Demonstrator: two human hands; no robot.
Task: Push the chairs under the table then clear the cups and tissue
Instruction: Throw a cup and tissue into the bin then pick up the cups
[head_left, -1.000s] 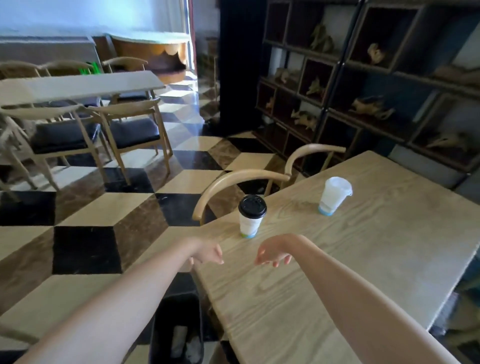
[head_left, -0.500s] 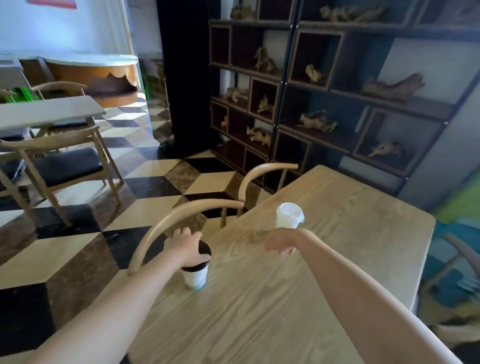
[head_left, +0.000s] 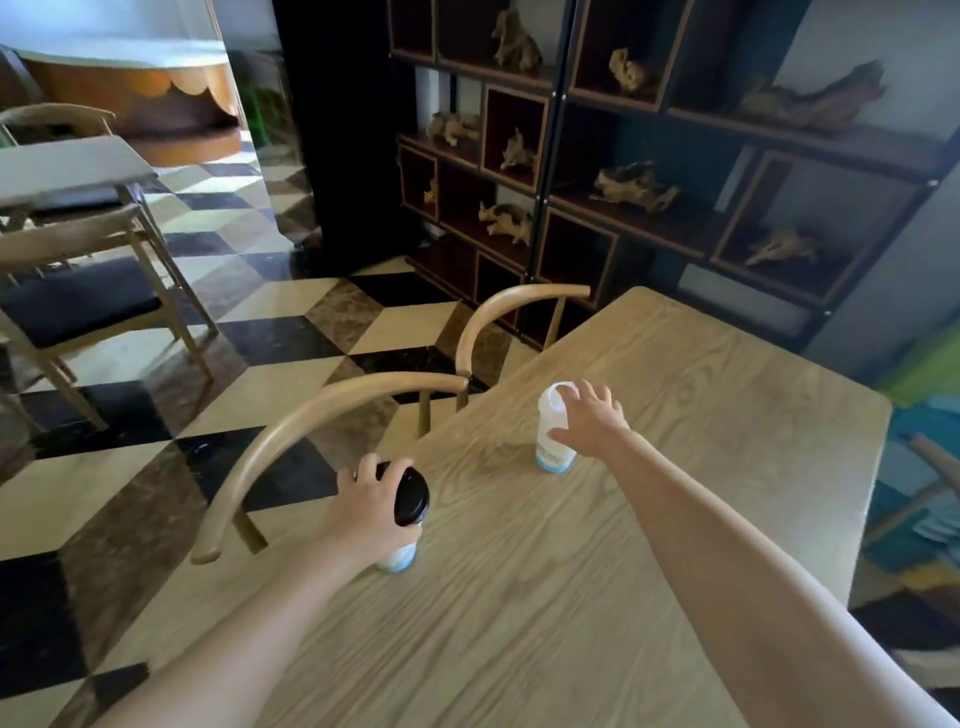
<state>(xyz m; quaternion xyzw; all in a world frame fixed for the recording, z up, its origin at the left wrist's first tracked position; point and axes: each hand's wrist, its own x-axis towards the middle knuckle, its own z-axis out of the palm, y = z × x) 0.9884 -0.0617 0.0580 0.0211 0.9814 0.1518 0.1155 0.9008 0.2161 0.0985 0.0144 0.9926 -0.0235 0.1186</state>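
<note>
On the wooden table (head_left: 649, 519) stand two paper cups. My left hand (head_left: 363, 512) is wrapped around the cup with the black lid (head_left: 410, 501), near the table's left edge. My right hand (head_left: 589, 421) grips the white-lidded cup (head_left: 553, 431) farther along the table. Both cups still rest on the tabletop. Two curved-back wooden chairs, a near chair (head_left: 291, 441) and a far chair (head_left: 509, 312), sit tucked against the table's left side. No tissue is in view.
A dark shelf unit (head_left: 623, 156) with driftwood pieces stands beyond the table. Another table (head_left: 67, 166) with cushioned chairs (head_left: 88, 306) is at the left across the checkered floor. A colourful seat (head_left: 919, 467) is at the right.
Both hands reached forward from the near table edge. The left hand closed on the black-lidded cup and the right hand closed on the white-lidded cup. The view shifted closer and rightward.
</note>
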